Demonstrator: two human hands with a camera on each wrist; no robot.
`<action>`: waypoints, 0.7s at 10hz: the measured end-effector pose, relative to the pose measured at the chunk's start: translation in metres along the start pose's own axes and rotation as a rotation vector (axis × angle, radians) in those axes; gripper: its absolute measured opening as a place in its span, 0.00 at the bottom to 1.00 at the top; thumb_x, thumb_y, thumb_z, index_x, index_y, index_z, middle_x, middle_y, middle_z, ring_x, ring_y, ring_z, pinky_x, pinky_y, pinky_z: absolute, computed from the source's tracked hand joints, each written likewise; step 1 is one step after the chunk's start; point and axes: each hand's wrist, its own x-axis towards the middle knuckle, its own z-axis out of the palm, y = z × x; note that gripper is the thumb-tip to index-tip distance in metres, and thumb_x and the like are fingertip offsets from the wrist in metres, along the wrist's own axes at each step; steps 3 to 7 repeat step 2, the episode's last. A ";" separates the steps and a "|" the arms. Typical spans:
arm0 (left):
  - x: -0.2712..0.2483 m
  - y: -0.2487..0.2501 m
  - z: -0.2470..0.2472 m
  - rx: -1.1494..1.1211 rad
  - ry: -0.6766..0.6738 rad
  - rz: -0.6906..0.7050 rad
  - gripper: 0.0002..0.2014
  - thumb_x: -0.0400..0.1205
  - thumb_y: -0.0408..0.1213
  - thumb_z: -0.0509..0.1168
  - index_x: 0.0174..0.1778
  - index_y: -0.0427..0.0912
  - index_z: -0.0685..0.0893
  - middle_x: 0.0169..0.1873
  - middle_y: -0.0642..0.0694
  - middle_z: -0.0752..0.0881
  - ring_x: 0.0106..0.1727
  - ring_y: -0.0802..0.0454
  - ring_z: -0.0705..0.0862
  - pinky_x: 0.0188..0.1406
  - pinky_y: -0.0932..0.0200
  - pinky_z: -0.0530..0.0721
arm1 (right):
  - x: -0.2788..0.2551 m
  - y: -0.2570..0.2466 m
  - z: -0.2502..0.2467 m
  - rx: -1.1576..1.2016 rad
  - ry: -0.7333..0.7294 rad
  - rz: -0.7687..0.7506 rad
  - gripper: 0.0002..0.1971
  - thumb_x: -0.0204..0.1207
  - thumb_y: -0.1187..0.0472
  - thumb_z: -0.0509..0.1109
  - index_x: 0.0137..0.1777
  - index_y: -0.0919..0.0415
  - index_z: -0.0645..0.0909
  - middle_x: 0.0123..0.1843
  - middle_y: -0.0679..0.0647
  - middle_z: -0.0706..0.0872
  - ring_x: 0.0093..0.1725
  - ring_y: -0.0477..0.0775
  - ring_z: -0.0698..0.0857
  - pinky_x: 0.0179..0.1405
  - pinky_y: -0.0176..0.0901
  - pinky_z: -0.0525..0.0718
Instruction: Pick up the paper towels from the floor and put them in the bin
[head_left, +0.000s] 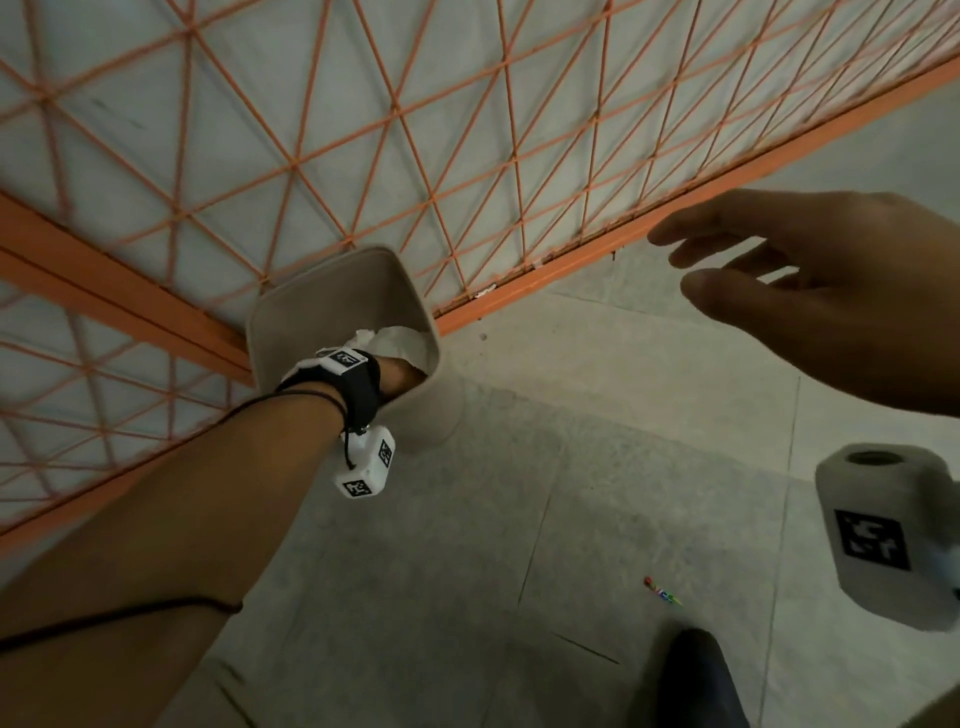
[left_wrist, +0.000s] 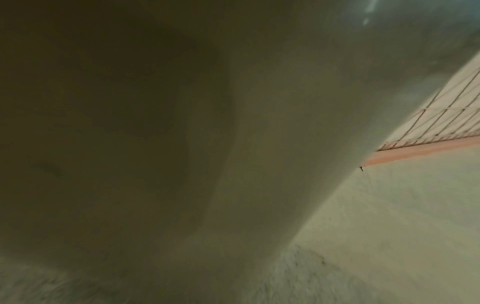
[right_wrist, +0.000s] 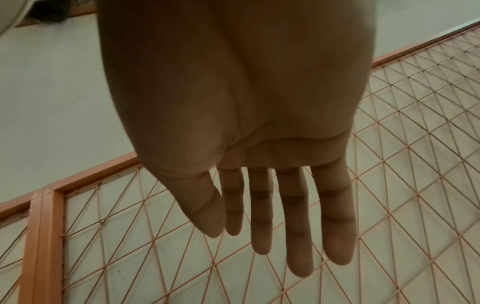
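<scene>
Nowhere can any readable writing or brand be made out; the only markings are black-and-white square tags on the white wrist camera (head_left: 366, 464) at the middle of the head view and on the second white wrist camera (head_left: 883, 535) at the right edge.

Near the middle of the head view, the left hand (head_left: 402, 375) reaches down into the beige bin (head_left: 317, 306), which stands on the grey floor (head_left: 597, 493) against the orange wire fence (head_left: 363, 130). Its fingers are hidden below the rim, so whether they are spread or pinching cannot be told. Crumpled white paper towels (head_left: 397, 340) lie inside the bin, just past the wrist. At the upper right the right hand (head_left: 810, 306) hangs in the air, holding nothing, fingers loosely extended. A small multicoloured scrap (head_left: 662, 591) lies on the floor at lower right.

The left wrist view adds only the blurred, dark side of the bin (left_wrist: 182, 144) filling most of the frame, with floor and a strip of fence at the right. The right wrist view alone shows the palm of the right hand (right_wrist: 233, 102), its fingers (right_wrist: 296, 222) straight and slightly apart, above the fence.
</scene>
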 end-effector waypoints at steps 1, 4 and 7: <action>-0.030 0.017 -0.013 -0.116 -0.008 0.157 0.20 0.73 0.60 0.70 0.47 0.46 0.87 0.50 0.50 0.85 0.56 0.44 0.85 0.64 0.46 0.84 | 0.010 -0.002 0.007 -0.012 -0.043 0.004 0.25 0.73 0.42 0.57 0.71 0.37 0.75 0.59 0.34 0.81 0.48 0.28 0.79 0.47 0.37 0.75; -0.043 0.019 -0.029 -0.088 -0.022 0.237 0.21 0.84 0.51 0.59 0.69 0.49 0.82 0.73 0.45 0.79 0.76 0.40 0.74 0.80 0.49 0.69 | 0.024 -0.007 0.016 -0.030 -0.040 -0.021 0.24 0.74 0.43 0.58 0.71 0.38 0.76 0.59 0.36 0.81 0.48 0.37 0.83 0.50 0.41 0.73; -0.043 0.019 -0.029 -0.088 -0.022 0.237 0.21 0.84 0.51 0.59 0.69 0.49 0.82 0.73 0.45 0.79 0.76 0.40 0.74 0.80 0.49 0.69 | 0.024 -0.007 0.016 -0.030 -0.040 -0.021 0.24 0.74 0.43 0.58 0.71 0.38 0.76 0.59 0.36 0.81 0.48 0.37 0.83 0.50 0.41 0.73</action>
